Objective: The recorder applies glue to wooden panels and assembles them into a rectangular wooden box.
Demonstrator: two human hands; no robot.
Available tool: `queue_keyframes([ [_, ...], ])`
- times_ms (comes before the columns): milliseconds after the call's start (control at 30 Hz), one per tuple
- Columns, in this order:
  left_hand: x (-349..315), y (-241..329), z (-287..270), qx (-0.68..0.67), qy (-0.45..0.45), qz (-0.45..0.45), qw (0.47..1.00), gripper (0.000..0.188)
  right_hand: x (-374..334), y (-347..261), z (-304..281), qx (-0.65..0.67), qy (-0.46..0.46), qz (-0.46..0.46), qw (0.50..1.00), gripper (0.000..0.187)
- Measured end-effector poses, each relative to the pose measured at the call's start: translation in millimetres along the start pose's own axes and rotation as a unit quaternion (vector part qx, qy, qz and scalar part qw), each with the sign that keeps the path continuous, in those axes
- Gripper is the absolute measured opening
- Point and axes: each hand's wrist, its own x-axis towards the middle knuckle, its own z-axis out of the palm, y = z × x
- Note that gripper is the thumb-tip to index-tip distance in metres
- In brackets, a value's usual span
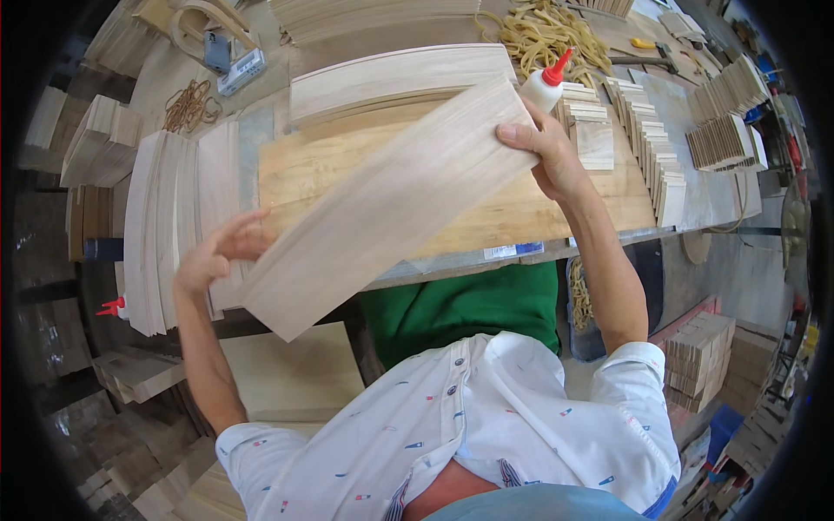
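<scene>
A long, pale wooden board (391, 208) hangs tilted above the bench, running from upper right to lower left. My right hand (552, 152) grips its upper right end, thumb on the top face and fingers hidden beneath. Close to the board's lower left edge is my left hand (221, 247), slightly blurred, its fingers apart and holding nothing I can see. Under the board lies a wide yellowish wooden panel (321, 165). A white glue bottle (543, 89) with a red nozzle stands just beyond my right hand.
Stacked long boards (391, 74) lie at the panel's far side, with more upright boards (161, 226) at the left. Small wooden pieces (643, 139) form rows on the right. Yellowish bands (552, 35) are heaped at the back, near a hammer (665, 56).
</scene>
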Motion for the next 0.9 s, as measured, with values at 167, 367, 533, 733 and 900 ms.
queue_keyframes([
  [167, -4, -89, 24, -0.158, 0.087, 0.063, 0.982, 0.130, -15, 23, -5, -0.018, 0.014, 0.043, 0.999, 0.078],
  [367, 2, -99, 62, -0.242, 0.215, 0.183, 0.928, 0.105, -16, 35, -11, 0.040, 0.089, 0.074, 0.992, 0.068],
  [533, 37, -60, 42, -0.282, 0.443, 0.156, 0.837, 0.070, 12, 18, -6, 0.017, 0.104, 0.026, 0.994, 0.065],
  [733, 124, 34, -66, -0.272, 0.375, 0.190, 0.866, 0.044, 85, -26, -22, -0.092, 0.108, 0.023, 0.990, 0.061],
  [900, 187, 52, -89, -0.265, 0.350, 0.160, 0.884, 0.043, 137, -32, -46, -0.065, 0.167, 0.053, 0.982, 0.057],
])
